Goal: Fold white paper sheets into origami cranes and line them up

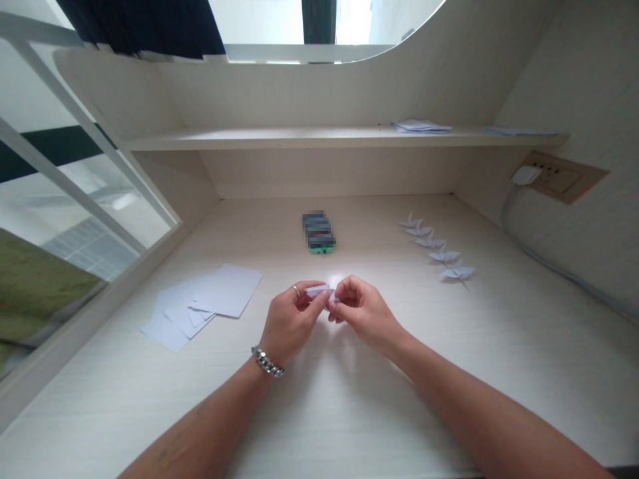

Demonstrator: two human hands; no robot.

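"Looking at that folded paper (314, 291), how would you expect it to handle?"

"As next to no weight, I'd judge: thin and crisp along the folds, soft wherever it's a single layer. It could crease or tear if tugged, but it shouldn't be very slippery against bare skin"

"And where would you take hold of it?"

"By the thicker, layered edges, I'd say, with light fingertips. Squeezing the middle might crush the folds"

"What are the hands doing with it?"

"Both are pinching it. The left hand (292, 322), the one with a ring (296, 291), has its thumb across the near face and its fingers behind. The right hand (367, 306) has thumb and forefinger together at the right end, fingers curled; exactly how much paper lies between those tips I can't tell"

"So where does it sit?"

"Between the two hands, at the fingertips, above the middle of the surface (200, 406). Part of it is hidden by the left thumb"

"Anything around it?"

"Loose white sheets (227, 291) lie overlapping to the left, well apart from the left hand. Five small white cranes (444, 255) stand in a slanting row beyond the right hand, also apart from it. Straight ahead, past the paper, there's a dark block (319, 229) with a green near end, too blurred to name"
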